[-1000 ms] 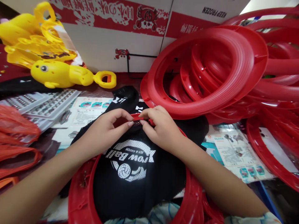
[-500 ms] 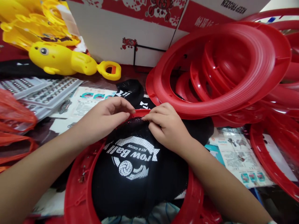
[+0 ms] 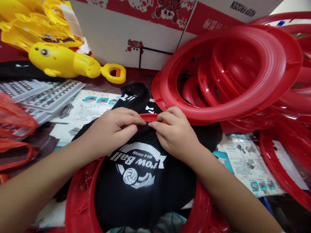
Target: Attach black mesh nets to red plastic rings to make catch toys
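A black mesh fabric piece (image 3: 143, 200) with a white ball print lies across the opening of a red plastic ring (image 3: 81, 200). My left hand (image 3: 119, 129) pinches the fabric's far edge near the ring's far rim. Right beside it, my right hand (image 3: 173, 129) grips the same edge between thumb and fingers. The two sets of fingertips almost meet, and a small dark bit of the edge shows between them. Near the ring's left side sits a small metal-looking piece, too small to name.
Red plastic rings (image 3: 230, 71) are piled at the right. More black fabric (image 3: 136, 92) lies beyond my hands. Yellow plastic toys (image 3: 63, 60), trays of small round metal pieces (image 3: 53, 95) and an orange plastic bag (image 3: 14, 119) are at the left. A white and red carton (image 3: 109, 35) stands behind.
My left hand has moved right and slightly down, closing the gap to my right hand, and now pinches the fabric edge. My right hand stays nearly in place.
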A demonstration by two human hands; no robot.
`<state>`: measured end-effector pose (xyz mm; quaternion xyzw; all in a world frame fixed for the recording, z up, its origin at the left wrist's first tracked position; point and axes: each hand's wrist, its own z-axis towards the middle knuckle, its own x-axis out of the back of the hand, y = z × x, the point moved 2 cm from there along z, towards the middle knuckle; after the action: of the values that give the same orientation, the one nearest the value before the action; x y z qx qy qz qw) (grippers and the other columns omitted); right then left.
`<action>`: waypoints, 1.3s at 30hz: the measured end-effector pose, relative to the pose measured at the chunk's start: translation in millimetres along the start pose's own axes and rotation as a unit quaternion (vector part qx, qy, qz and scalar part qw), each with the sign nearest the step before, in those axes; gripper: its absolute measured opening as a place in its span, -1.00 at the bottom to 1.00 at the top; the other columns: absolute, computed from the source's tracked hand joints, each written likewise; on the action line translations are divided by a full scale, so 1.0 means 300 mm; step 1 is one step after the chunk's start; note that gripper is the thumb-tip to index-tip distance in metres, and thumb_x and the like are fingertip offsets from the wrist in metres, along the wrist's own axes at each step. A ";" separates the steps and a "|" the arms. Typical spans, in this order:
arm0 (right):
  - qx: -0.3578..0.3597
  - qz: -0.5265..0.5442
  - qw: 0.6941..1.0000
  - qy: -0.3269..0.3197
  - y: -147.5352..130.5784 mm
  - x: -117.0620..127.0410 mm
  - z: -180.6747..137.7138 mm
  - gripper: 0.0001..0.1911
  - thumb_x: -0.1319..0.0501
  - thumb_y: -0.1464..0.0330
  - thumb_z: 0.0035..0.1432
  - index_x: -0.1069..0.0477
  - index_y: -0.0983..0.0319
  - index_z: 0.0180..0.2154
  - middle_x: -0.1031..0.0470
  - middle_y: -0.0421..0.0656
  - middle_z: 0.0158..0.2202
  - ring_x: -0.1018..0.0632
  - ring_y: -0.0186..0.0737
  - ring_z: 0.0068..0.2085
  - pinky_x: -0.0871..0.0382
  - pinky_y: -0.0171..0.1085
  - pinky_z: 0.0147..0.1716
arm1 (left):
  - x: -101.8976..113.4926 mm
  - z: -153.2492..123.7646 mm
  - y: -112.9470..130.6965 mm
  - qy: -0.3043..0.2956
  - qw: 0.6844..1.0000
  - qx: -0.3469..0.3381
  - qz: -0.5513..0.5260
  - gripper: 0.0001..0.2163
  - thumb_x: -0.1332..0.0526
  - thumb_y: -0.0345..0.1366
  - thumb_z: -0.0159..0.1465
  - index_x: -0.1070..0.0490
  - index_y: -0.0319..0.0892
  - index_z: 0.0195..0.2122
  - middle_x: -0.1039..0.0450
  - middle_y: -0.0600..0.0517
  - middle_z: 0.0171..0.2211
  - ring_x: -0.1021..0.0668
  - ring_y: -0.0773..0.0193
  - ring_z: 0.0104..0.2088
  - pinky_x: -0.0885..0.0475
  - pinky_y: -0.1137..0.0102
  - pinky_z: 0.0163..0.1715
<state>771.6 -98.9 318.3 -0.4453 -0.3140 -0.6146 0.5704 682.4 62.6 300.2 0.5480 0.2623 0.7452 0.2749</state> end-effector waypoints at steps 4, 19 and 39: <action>0.004 -0.023 1.000 -0.008 -0.002 0.001 -0.001 -0.73 -0.07 0.50 0.25 -0.56 0.32 -0.27 -0.44 -0.05 -0.31 -0.29 -0.11 -0.23 -0.33 -0.15 -0.19 | -0.002 -0.004 0.006 0.006 0.999 -0.033 0.018 -0.70 -0.04 -0.40 0.20 -0.59 -0.25 -0.23 -0.56 -0.02 -0.23 -0.54 0.24 -0.20 -0.42 0.34 -0.10; -0.227 0.182 0.956 0.031 0.032 0.034 -0.007 -0.82 -0.22 0.49 0.17 -0.47 0.30 -0.15 -0.52 -0.19 -0.33 -0.47 -0.27 -0.30 -0.32 -0.29 -0.26 | -0.012 -0.009 0.021 0.005 0.991 -0.107 0.086 -0.76 -0.05 -0.44 0.23 -0.52 -0.33 -0.26 -0.51 -0.13 -0.20 -0.53 0.18 -0.17 -0.41 0.31 -0.10; -0.270 0.253 0.929 -0.022 0.045 0.028 -0.011 -0.73 -0.15 0.59 0.07 -0.48 0.29 -0.18 -0.43 -0.30 -0.50 -0.42 -0.41 -0.49 -0.23 -0.41 -0.46 | -0.043 -0.023 0.008 -0.050 0.982 -0.133 0.127 -0.60 0.05 -0.50 0.29 -0.36 -0.12 0.09 -0.21 -0.18 0.13 -0.35 0.03 0.12 -0.33 0.05 0.08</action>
<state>784.5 -107.3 323.0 -0.6605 -0.0258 -0.5013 0.5584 678.5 51.4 291.3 0.5721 0.0745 0.7739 0.2613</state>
